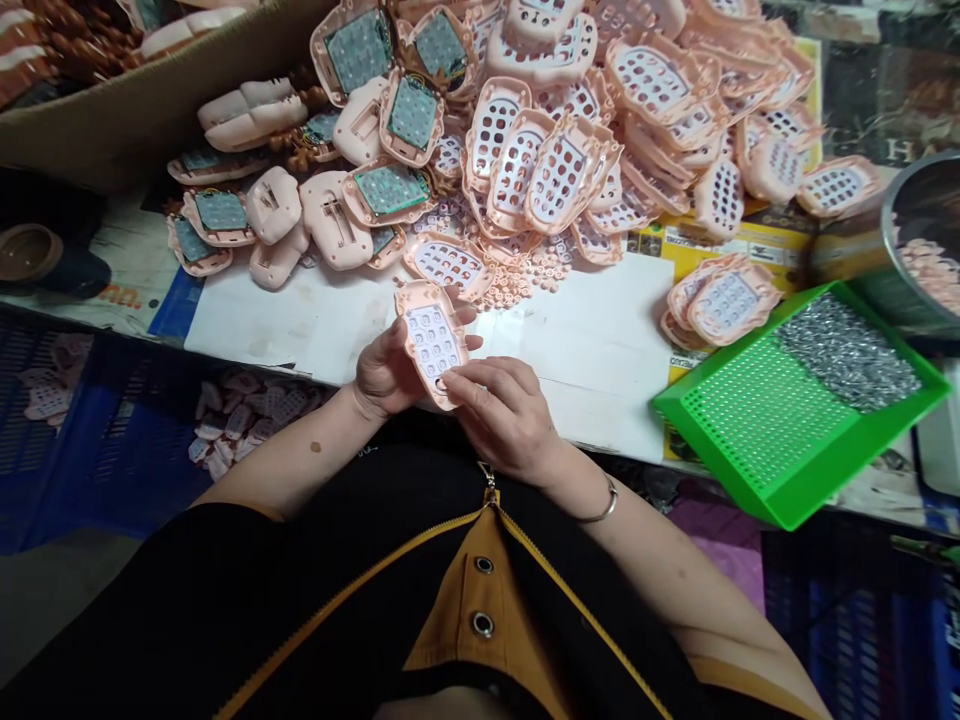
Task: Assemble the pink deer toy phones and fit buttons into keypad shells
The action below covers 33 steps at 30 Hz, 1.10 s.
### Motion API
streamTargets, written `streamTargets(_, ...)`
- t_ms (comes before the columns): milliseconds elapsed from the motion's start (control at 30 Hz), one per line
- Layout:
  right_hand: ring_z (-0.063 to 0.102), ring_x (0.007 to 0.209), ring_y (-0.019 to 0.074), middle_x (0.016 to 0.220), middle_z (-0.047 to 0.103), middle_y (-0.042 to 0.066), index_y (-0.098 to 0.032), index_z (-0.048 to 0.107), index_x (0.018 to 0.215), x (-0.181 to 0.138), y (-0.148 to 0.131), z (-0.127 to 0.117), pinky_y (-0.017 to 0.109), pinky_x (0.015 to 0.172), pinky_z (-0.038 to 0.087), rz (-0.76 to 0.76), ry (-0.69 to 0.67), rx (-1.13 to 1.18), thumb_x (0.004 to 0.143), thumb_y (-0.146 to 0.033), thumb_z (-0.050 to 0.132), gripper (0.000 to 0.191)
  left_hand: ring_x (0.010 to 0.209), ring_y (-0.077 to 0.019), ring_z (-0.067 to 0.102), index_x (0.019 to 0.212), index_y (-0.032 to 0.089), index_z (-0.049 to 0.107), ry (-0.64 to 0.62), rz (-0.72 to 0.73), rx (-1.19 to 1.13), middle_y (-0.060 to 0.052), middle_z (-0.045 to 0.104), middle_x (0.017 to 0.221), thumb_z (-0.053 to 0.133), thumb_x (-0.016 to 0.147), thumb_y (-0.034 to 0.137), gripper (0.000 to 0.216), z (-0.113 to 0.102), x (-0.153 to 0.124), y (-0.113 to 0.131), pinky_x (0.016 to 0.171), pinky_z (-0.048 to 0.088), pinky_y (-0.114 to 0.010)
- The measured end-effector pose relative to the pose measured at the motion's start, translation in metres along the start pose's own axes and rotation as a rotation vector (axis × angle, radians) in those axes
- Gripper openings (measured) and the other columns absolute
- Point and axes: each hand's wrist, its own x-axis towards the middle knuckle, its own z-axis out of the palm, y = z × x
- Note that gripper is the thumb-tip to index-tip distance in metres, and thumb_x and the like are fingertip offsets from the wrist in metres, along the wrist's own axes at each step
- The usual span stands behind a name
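Observation:
A pink plastic toy phone shell (433, 335), its inner side up with a pale keypad in it, is tilted above the front of the worktable. My left hand (384, 365) is closed around the shell's left edge. At the lower end, the fingers of my right hand (510, 405) are pinched together against the keypad; whatever small piece they may hold is hidden. Just beyond the shell lies a heap of small pink buttons (517, 280). Behind them, more pink shells with holed white panels (559, 180) are piled up.
Shell halves with green circuit boards (390, 188) lie at the back left, beside a cardboard box (97, 125). At right are a green tray (750, 440) with many screws, a stack of shells (724, 300) and a round metal container (847, 250). Blue crates (112, 450) stand below the table.

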Motion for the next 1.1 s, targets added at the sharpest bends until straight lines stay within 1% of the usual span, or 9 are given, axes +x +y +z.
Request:
streamTargets(167,0.068,0.112,0.0215,0.117,0.077,0.008,-0.023,0.06,0.132,-0.001,0.002,0.0,0.041,0.099,0.054,-0.045,-0.081,-0.185,0.094,-0.011,0.057,0.04,0.129,-0.0395,0.062,0.14,0.025,0.053,0.023,0.03,0.029,-0.009,0.075,0.118,0.078,0.069,0.058,0.082,0.001,0.001,0.0,0.102,0.052,-0.053)
streamTargets(333,0.069,0.109,0.0246,0.117,0.074,0.014,-0.017,0.053,0.139,-0.003,0.009,-0.002,0.043,0.093,0.057,0.021,0.01,0.005,0.091,-0.016,0.064,0.049,0.128,-0.0419,0.062,0.138,0.026,0.056,0.024,0.029,-0.001,-0.009,0.074,0.122,0.075,0.068,0.067,0.084,0.0,0.003,0.0,0.101,0.053,-0.058)
streamTargets(467,0.071,0.109,0.0267,0.117,0.075,0.013,-0.024,0.054,0.141,-0.002,0.01,-0.002,0.047,0.093,0.056,0.085,0.069,0.055,0.091,-0.024,0.066,0.051,0.133,-0.0407,0.059,0.139,0.027,0.055,0.021,0.033,-0.012,-0.008,0.073,0.126,0.073,0.072,0.067,0.081,0.0,0.004,0.0,0.101,0.053,-0.056)
streamTargets(600,0.068,0.123,0.0225,0.129,0.074,0.011,-0.022,0.059,0.135,0.003,0.005,0.005,0.042,0.106,0.052,0.025,-0.026,0.003,0.095,-0.019,0.061,0.041,0.134,-0.0377,0.058,0.139,0.027,0.057,-0.005,0.017,0.009,-0.007,0.075,0.12,0.082,0.064,0.062,0.086,0.002,0.003,0.002,0.104,0.053,-0.049)
streamTargets(700,0.065,0.13,0.0187,0.134,0.072,0.008,-0.024,0.061,0.135,0.007,0.01,0.003,0.041,0.111,0.049,0.056,-0.087,-0.026,0.097,-0.013,0.05,0.041,0.132,-0.0352,0.06,0.133,0.026,0.063,-0.034,-0.023,0.039,-0.008,0.073,0.126,0.082,0.066,0.065,0.081,0.003,0.004,0.003,0.102,0.055,-0.045)
streamTargets(800,0.066,0.129,0.0199,0.132,0.074,0.006,-0.028,0.063,0.133,0.008,0.032,-0.023,0.047,0.113,0.047,0.202,-0.067,-0.233,0.099,-0.016,0.045,0.04,0.118,-0.0304,0.068,0.125,0.024,0.07,-0.097,-0.074,0.046,-0.009,0.07,0.13,0.084,0.062,0.07,0.079,0.003,0.007,0.002,0.093,0.06,-0.04)
streamTargets(933,0.068,0.121,0.0292,0.129,0.074,0.013,-0.022,0.065,0.128,0.003,0.075,-0.088,0.056,0.109,0.044,0.576,-0.071,-0.615,0.101,-0.027,0.041,0.036,0.1,-0.0232,0.072,0.12,0.024,0.072,-0.122,-0.088,0.031,-0.008,0.073,0.119,0.084,0.065,0.065,0.069,0.0,0.009,0.002,0.086,0.061,-0.037)
streamTargets(1033,0.07,0.107,0.0321,0.114,0.076,0.019,-0.017,0.067,0.119,-0.006,0.101,-0.127,0.054,0.103,0.042,0.769,-0.202,-0.806,0.101,-0.028,0.034,0.04,0.091,-0.0214,0.072,0.115,0.024,0.072,-0.089,-0.077,0.051,-0.007,0.073,0.111,0.083,0.068,0.062,0.062,0.002,0.009,0.003,0.083,0.061,-0.037)
streamTargets(1100,0.07,0.1,0.0319,0.106,0.077,0.019,-0.016,0.068,0.114,-0.011,0.112,-0.14,0.052,0.1,0.042,0.822,-0.335,-0.873,0.098,-0.024,0.033,0.04,0.087,-0.0203,0.071,0.113,0.024,0.07,-0.06,-0.066,0.172,-0.007,0.072,0.109,0.083,0.071,0.057,0.056,0.008,0.011,0.008,0.082,0.059,-0.037)
